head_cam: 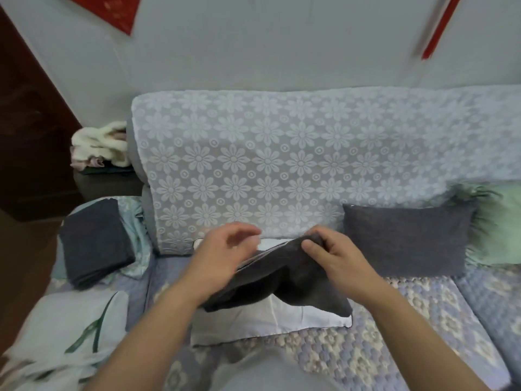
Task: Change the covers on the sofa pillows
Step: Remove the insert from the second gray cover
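Observation:
A white pillow (270,320) lies flat on the sofa seat in front of me. A dark grey cover (284,280) is draped across its top. My right hand (332,249) pinches the upper edge of this cover near the backrest. My left hand (222,255) hovers over the cover's left side with fingers curled and apart, holding nothing I can see. A second pillow in a dark grey cover (406,238) leans against the backrest at the right.
Folded dark grey covers (95,241) are stacked on the left armrest. White covers with a green leaf print (70,334) lie at the lower left. A green fringed pillow (501,224) sits at far right. The lace-draped backrest (282,165) stands behind.

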`<action>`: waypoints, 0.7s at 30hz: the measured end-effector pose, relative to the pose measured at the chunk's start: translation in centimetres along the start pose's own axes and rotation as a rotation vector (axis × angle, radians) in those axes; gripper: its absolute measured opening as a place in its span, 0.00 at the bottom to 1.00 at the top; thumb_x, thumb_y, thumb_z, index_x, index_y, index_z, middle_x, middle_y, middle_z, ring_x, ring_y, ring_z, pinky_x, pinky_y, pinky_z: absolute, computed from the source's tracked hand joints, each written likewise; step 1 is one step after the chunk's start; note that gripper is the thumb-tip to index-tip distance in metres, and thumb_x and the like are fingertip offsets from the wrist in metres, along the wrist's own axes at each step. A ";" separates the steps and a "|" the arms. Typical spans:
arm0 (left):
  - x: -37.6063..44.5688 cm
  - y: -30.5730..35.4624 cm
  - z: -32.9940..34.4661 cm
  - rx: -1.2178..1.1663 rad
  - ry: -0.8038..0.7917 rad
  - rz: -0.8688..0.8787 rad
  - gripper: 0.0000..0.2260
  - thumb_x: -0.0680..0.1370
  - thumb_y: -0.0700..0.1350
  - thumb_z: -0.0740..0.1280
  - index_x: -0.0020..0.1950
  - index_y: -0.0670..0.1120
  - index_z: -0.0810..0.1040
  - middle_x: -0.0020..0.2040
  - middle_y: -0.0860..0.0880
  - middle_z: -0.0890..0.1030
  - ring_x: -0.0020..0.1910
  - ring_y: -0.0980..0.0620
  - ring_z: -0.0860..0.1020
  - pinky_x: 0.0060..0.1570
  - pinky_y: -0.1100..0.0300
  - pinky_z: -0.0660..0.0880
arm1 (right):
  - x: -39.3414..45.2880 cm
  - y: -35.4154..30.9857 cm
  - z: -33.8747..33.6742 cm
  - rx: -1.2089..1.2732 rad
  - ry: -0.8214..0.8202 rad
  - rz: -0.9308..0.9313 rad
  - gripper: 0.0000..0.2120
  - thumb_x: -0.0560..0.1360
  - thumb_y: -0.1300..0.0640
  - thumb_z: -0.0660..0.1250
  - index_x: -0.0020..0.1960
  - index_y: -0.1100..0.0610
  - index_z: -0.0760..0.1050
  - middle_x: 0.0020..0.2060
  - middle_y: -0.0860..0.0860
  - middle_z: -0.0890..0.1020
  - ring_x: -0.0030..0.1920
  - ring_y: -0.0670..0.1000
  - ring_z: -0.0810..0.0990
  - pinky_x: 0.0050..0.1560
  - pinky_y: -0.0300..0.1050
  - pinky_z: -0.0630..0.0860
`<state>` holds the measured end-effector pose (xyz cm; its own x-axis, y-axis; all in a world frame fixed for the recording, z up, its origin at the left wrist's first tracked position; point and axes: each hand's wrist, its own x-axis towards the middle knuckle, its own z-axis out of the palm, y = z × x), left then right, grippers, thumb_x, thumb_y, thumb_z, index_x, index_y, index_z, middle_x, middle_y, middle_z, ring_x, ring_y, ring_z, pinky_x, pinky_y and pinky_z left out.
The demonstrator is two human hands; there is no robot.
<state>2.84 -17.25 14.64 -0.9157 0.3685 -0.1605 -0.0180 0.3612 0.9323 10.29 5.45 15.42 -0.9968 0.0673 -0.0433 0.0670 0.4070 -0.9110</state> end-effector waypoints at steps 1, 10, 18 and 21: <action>-0.9 1.3 1.3 -0.010 -0.019 0.058 0.04 0.79 0.45 0.72 0.52 0.54 0.84 0.49 0.56 0.86 0.51 0.56 0.83 0.55 0.60 0.79 | 0.0 -0.7 0.6 -0.002 0.008 -0.020 0.08 0.81 0.59 0.66 0.43 0.55 0.76 0.33 0.43 0.76 0.37 0.41 0.74 0.41 0.36 0.70; -3.6 2.4 1.7 -0.325 -0.110 -0.192 0.04 0.80 0.43 0.69 0.46 0.45 0.80 0.34 0.49 0.82 0.33 0.53 0.76 0.34 0.62 0.72 | -1.3 -3.3 3.0 -0.009 0.082 -0.120 0.11 0.78 0.67 0.67 0.48 0.50 0.80 0.43 0.42 0.84 0.48 0.44 0.81 0.49 0.30 0.72; -4.5 3.8 1.9 -0.380 -0.059 -0.157 0.09 0.74 0.34 0.74 0.40 0.48 0.85 0.39 0.46 0.85 0.42 0.48 0.82 0.47 0.53 0.79 | -3.9 -5.1 2.2 -0.039 0.128 -0.135 0.11 0.77 0.65 0.69 0.47 0.49 0.81 0.42 0.42 0.84 0.48 0.45 0.82 0.48 0.32 0.74; -4.2 5.8 2.7 -0.258 -0.206 -0.111 0.12 0.76 0.34 0.73 0.41 0.51 0.87 0.41 0.48 0.87 0.42 0.52 0.84 0.44 0.61 0.79 | -5.4 -5.3 -0.1 -0.096 0.170 -0.142 0.10 0.76 0.66 0.70 0.48 0.51 0.82 0.41 0.43 0.84 0.46 0.46 0.82 0.46 0.32 0.74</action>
<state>7.70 -14.37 19.86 -0.8028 0.5137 -0.3027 -0.2379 0.1896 0.9526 15.35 3.00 20.55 -0.9755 0.1521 0.1590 -0.0611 0.5073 -0.8596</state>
